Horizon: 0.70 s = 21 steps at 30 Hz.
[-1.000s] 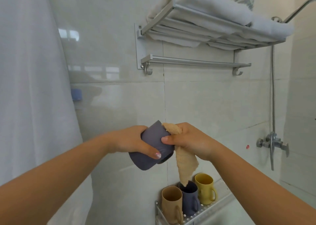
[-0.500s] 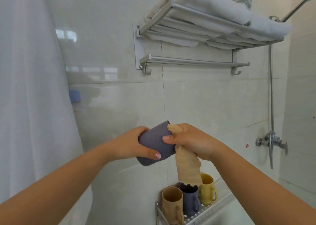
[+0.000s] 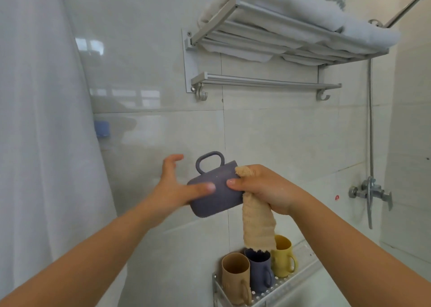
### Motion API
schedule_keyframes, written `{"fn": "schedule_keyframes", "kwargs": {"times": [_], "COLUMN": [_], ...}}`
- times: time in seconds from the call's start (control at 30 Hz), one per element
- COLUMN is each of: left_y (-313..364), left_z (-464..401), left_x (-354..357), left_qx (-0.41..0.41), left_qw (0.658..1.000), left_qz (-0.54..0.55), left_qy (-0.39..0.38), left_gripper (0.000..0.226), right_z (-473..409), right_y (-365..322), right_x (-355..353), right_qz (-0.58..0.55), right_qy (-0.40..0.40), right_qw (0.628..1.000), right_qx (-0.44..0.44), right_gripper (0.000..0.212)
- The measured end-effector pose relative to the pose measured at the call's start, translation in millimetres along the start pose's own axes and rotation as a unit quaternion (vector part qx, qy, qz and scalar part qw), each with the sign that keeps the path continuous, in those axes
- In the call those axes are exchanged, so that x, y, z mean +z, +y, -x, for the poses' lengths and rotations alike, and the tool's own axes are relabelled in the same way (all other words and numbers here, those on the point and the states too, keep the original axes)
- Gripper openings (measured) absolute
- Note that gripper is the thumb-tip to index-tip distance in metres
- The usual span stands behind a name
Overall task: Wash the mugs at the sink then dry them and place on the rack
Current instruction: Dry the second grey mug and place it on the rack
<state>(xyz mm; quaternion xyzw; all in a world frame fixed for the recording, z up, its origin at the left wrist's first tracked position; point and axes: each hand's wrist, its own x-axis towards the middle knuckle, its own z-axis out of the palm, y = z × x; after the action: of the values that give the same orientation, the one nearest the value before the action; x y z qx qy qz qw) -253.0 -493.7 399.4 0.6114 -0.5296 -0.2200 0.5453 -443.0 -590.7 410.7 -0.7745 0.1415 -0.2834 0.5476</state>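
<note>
Above the rack of three mugs, the right hand pinched a cloth and the tilted purple mug. The left hand, fingers straight, touched the mug's side.

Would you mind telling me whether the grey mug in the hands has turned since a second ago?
Yes. The grey mug has rolled: its handle, hidden before, now points up toward the towel rail. The left hand has opened.
</note>
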Motion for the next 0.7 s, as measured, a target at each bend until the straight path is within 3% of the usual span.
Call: {"fn": "schedule_keyframes", "kwargs": {"times": [0.07,0.13,0.17,0.33,0.43,0.5,0.57,0.63,0.7], "left_y": [5,6,4,5,2,0,3,11,15], "left_z": [1,2,2,0,0,3,1,-2,-5], "left_x": [-13,-18,-18,-9,3,6,-5,-24,-34], "left_qx": [-0.112,-0.150,-0.137,-0.010,0.104,0.124,0.042,-0.067,-0.108], "left_qw": [0.977,0.955,0.955,0.985,0.991,0.988,0.993,0.962,0.933], "left_qz": [0.145,0.141,0.136,0.055,-0.067,-0.088,0.001,0.134,0.164], "left_qy": [-0.111,-0.212,-0.226,-0.166,-0.057,-0.037,-0.112,-0.228,-0.302], "left_gripper": [0.126,0.112,0.105,0.069,0.072,0.074,0.083,0.087,0.081], "right_z": [1,0,-1,-5,-9,-8,-4,1,4], "right_y": [-4,-8,-9,-3,1,1,-1,-8,-17], "right_x": [-4,-4,-4,-2,-5,-8,-12,-16,-17], "right_qz": [-0.011,0.006,0.010,-0.058,-0.099,-0.104,-0.100,-0.083,-0.039], "right_qy": [-0.040,-0.063,-0.068,-0.053,-0.020,-0.026,-0.060,-0.094,-0.129], "right_qw": [0.999,0.998,0.998,0.997,0.994,0.994,0.992,0.991,0.990], "right_qx": [0.000,0.002,0.002,0.028,0.033,0.036,0.039,0.037,0.038], "right_gripper": [0.031,0.037,0.038,0.035,0.040,0.043,0.046,0.034,0.019]}}
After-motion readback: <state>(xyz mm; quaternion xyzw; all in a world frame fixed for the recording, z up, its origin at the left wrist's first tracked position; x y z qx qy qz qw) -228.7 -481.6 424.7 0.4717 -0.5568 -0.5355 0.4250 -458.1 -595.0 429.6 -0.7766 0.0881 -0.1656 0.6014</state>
